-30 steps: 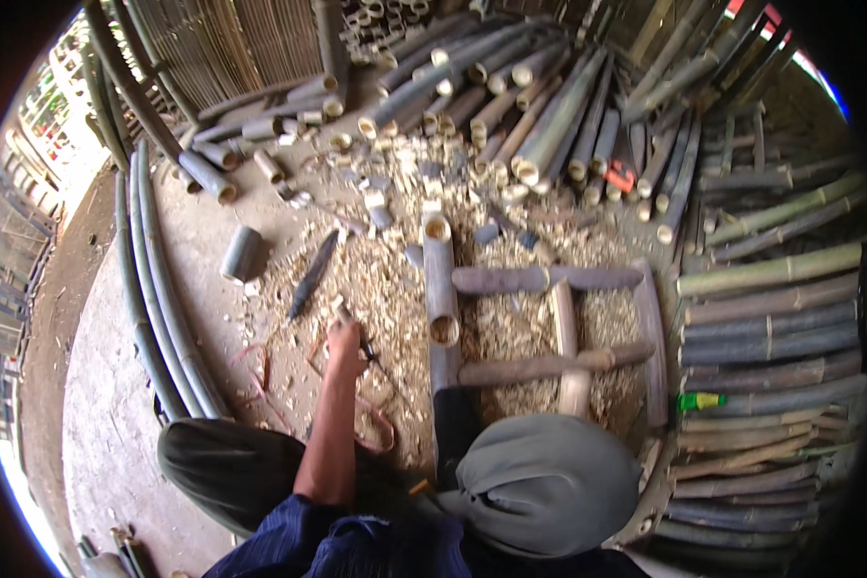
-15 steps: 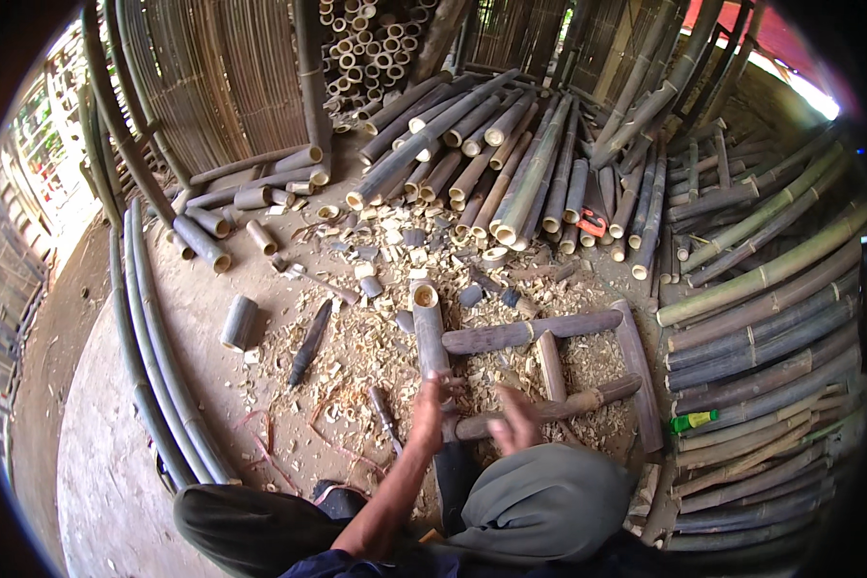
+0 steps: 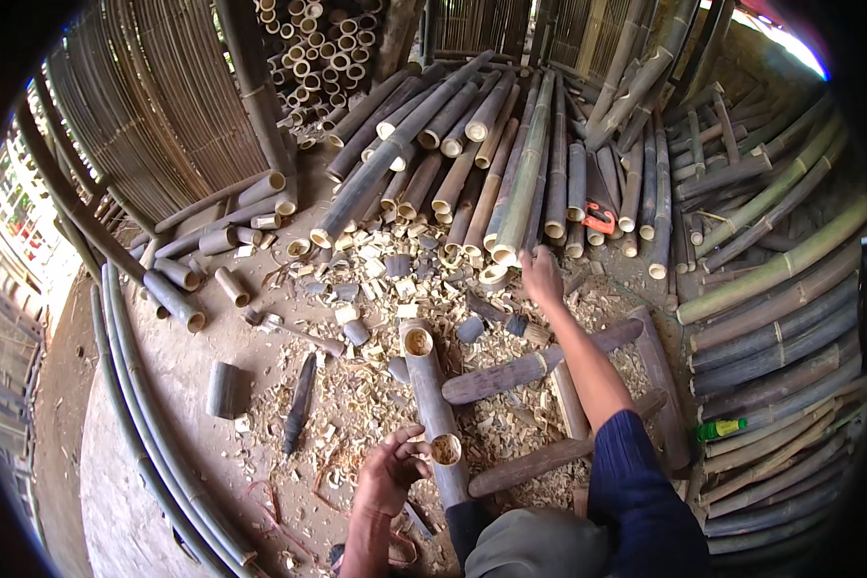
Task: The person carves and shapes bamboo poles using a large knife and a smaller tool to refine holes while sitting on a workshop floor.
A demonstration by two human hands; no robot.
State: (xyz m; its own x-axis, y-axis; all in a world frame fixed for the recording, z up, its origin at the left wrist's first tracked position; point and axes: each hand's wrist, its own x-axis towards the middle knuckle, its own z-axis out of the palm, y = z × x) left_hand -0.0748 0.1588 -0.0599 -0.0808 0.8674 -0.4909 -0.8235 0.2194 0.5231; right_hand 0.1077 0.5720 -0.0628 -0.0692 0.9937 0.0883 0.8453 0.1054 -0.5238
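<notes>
A bamboo post (image 3: 431, 390) with two round cut holes lies in front of my lap. Its nearer hole is just beside my left hand (image 3: 387, 472), whose fingers are loosely curled and apart, with nothing seen in them. My right hand (image 3: 541, 279) is stretched far forward over the shavings, by the end of a greenish bamboo pole (image 3: 527, 173). Its fingers are bent together; whatever they hold is hidden. Beneath my right forearm lies a ladder-like bamboo frame (image 3: 496, 378), its left rail ends close to the post.
Wood shavings (image 3: 356, 405) cover the ground. A dark wrapped-handle blade (image 3: 301, 405), a mallet-like stick (image 3: 303, 332) and a short bamboo piece (image 3: 223, 389) lie at left. Cut poles are stacked ahead and right, with an orange-handled saw (image 3: 599, 220) and a green bottle (image 3: 721, 430).
My right hand has reached from near my lap far forward. My left hand has come off the post to its left side, uncovering the nearer hole. The whole view has shifted slightly.
</notes>
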